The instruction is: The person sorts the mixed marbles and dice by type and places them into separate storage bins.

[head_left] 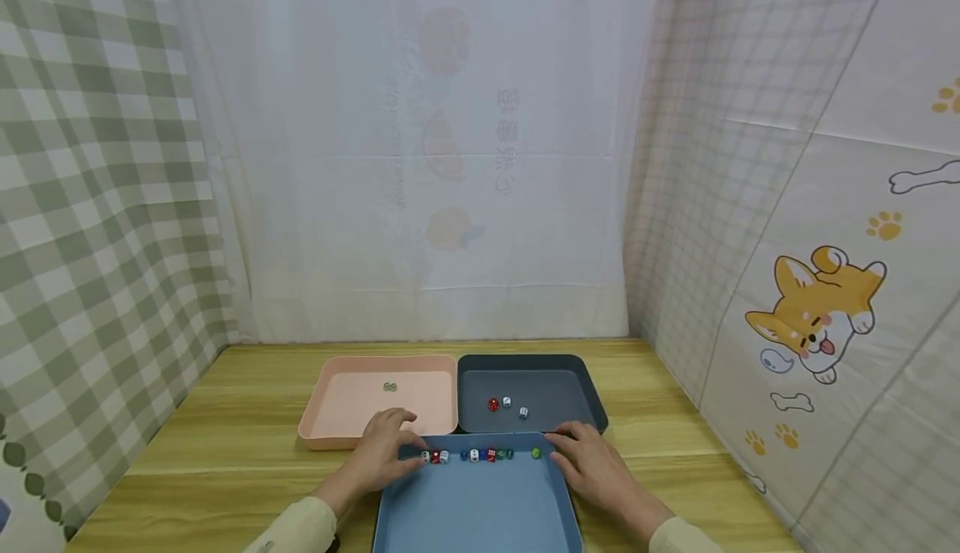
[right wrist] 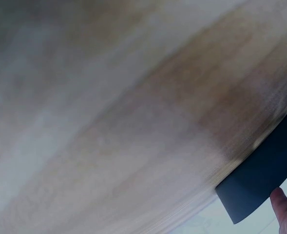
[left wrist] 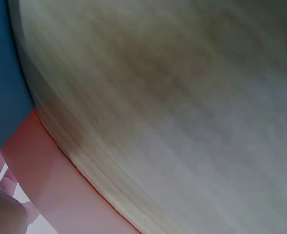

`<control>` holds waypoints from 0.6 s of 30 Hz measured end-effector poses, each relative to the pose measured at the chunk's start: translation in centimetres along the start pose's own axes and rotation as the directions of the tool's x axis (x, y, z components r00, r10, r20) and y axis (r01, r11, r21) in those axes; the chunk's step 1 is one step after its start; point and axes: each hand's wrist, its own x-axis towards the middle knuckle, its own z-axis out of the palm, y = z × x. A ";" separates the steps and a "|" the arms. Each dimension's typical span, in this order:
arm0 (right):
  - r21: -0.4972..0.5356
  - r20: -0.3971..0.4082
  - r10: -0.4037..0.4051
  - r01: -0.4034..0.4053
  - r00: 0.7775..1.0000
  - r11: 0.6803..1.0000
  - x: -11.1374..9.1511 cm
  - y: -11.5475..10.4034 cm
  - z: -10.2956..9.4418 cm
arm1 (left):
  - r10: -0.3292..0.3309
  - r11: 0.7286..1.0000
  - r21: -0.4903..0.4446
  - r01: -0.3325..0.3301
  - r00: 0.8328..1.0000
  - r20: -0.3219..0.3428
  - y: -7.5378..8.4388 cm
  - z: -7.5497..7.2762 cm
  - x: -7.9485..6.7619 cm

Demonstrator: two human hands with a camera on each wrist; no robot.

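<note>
Left hand [head_left: 378, 453] and right hand [head_left: 596, 470] bare. Left sleeve [head_left: 303, 526] behind left hand: pale cream-yellow, edge short of wrist, small greyish mark [head_left: 264, 546], illegible. Right sleeve [head_left: 681, 536] behind right hand: same pale shade. Small dark piece [head_left: 334, 545] beside left sleeve's inner edge, mostly cut off, kind unclear.

Green checked cloth [head_left: 112, 178] hangs at left. White curtain [head_left: 322, 136] hangs behind the wood-grain table [head_left: 217, 419]. Right-hand cloth [head_left: 832, 178] bears a printed cartoon dog [head_left: 843, 290].
</note>
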 end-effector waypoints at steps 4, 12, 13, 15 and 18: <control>0.003 0.013 0.003 -0.003 1.000 1.000 0.0 0.0 -0.1 | -0.026 0.999 0.019 0.026 1.000 0.007 -0.1 0.1 0.0; 0.003 0.026 0.021 -0.021 0.999 1.000 0.1 0.1 0.1 | -0.025 0.999 0.043 0.023 0.999 0.045 -0.1 0.3 0.2; 0.003 0.031 0.024 -0.024 0.999 1.000 0.1 0.1 0.2 | -0.022 0.999 0.039 0.020 0.999 0.044 -0.1 0.3 0.2; 0.003 0.042 0.029 -0.029 0.999 1.000 0.1 0.1 0.2 | -0.029 0.999 0.032 0.027 0.999 0.046 -0.1 0.3 0.3; 0.008 0.050 0.034 -0.035 0.998 0.999 0.2 0.1 0.1 | -0.046 0.999 0.032 0.044 0.998 0.049 0.0 0.4 0.3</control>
